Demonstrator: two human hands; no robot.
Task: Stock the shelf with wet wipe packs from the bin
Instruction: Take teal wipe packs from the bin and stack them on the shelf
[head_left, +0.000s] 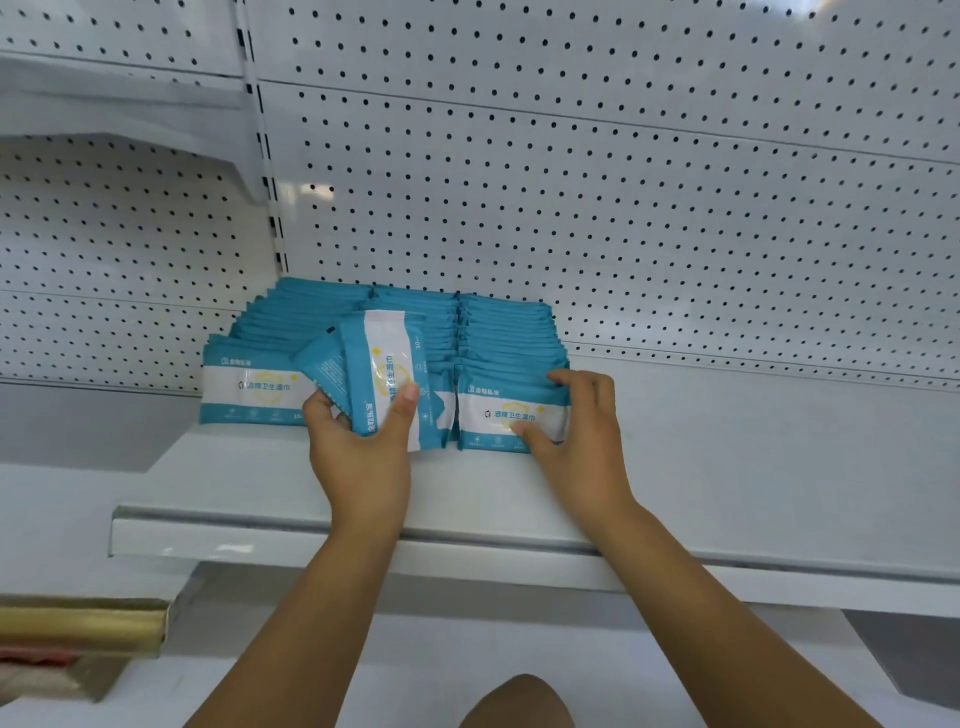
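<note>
Bare forearms (332, 597); bare fingers (402, 410) (short nails)

On shelf (727, 467), against pegboard (571, 182): three rows of wet wipe packs (405, 306). Before middle row, left hand (358, 447) with loose packs (384, 364); right hand (582, 431) on rightmost row's front pack (498, 410).

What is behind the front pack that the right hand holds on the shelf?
Behind the front pack, a row of blue packs runs back toward the pegboard. Only their top edges show; their faces are covered.
</note>
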